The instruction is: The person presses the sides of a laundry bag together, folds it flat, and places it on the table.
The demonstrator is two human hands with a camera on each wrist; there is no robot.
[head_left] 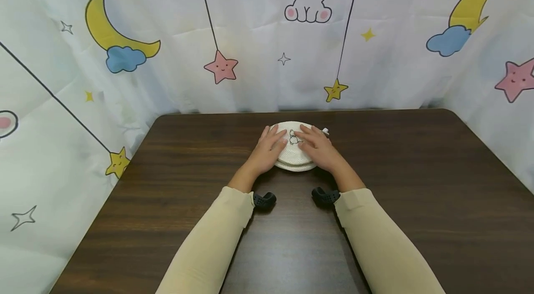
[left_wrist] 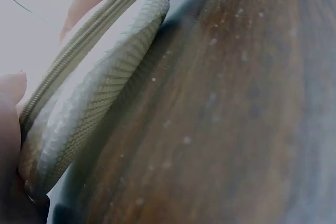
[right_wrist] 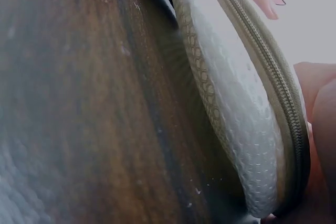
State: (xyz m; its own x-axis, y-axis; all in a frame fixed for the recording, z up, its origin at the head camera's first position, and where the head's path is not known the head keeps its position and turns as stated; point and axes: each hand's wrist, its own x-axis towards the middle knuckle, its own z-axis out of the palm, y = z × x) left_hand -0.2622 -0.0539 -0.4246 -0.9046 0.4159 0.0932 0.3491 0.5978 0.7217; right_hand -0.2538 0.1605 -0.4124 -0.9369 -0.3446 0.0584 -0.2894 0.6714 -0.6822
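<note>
A round, cream-white mesh pouch (head_left: 294,157) lies on the dark wooden table, with a small line drawing on its top. Both hands hold it from opposite sides. The left hand (head_left: 265,151) spreads its fingers over the left edge, and the right hand (head_left: 322,149) does the same on the right. Seen from the left wrist, the pouch's rounded side (left_wrist: 100,85) and its zip show, with the thumb on the top edge. In the right wrist view the zip (right_wrist: 273,72) runs round the rim. Fingers under the pouch are mostly hidden.
The brown table (head_left: 417,192) stretches out on both sides. Behind it hangs a white curtain (head_left: 258,20) printed with moons, stars and a rabbit. Dark wrist-worn devices (head_left: 264,200) sit at the cuffs of the pale yellow sleeves (head_left: 208,243).
</note>
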